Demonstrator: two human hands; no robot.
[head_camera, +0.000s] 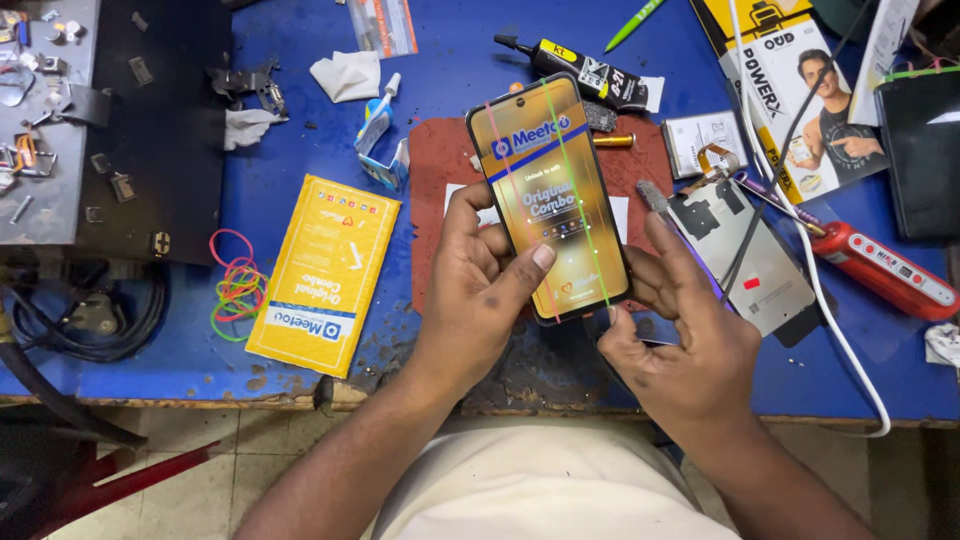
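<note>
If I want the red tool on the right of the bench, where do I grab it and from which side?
Take the red tool across its thick middle, coming straight down from above. It lies flat on the blue bench, long axis slanting, with both long sides open. Mind the white cable crossing near its left tip, so grip nearer the right end, probably with the right hand.

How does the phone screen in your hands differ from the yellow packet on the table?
The phone screen is held up in both hands, left hand and right hand; the yellow packet lies flat, untouched. The screen is glossy with thin coloured lines down it; the packet is matt. Both are yellow with a blue band.
</note>
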